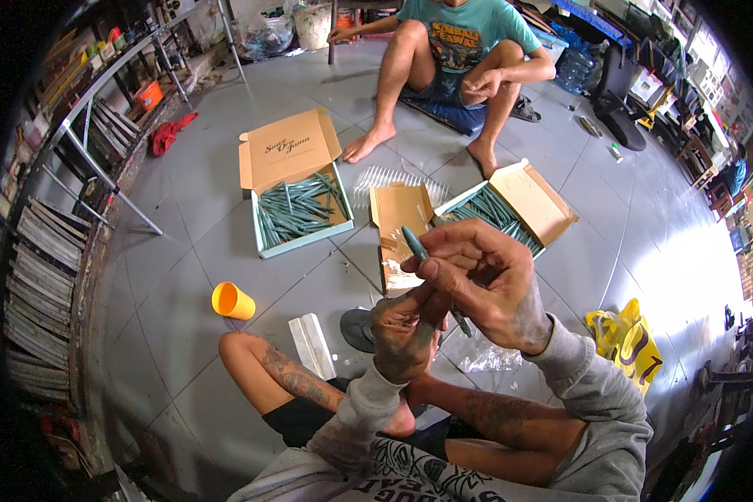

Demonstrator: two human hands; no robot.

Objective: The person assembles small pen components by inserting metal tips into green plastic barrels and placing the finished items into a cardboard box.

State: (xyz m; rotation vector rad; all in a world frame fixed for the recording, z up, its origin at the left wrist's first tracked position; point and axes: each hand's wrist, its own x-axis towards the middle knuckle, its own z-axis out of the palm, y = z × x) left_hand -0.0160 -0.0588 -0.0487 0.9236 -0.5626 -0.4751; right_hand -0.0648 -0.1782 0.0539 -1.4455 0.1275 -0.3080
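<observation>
My right hand [494, 280] pinches a slim dark green pen-like stick [414, 243] between thumb and fingers, its tapered tip pointing up and away to the left. Just below, my left hand [402, 335] is closed with its fingers against the stick's lower part; the hands hide the stick's middle. More such green sticks fill an open carton [297, 213] at the far left and another open carton [494, 213] beyond my right hand. Between these boxes stands a narrower brown open box [402, 209], partly covered by my hands.
A co-worker [468, 50] sits on the floor opposite. Clear plastic spikes [393, 182] lie between the cartons. A yellow cup [233, 301] and a white angled block [312, 345] are at left; a yellow bag [627, 343] is at right. A metal-legged table [100, 176] stands far left.
</observation>
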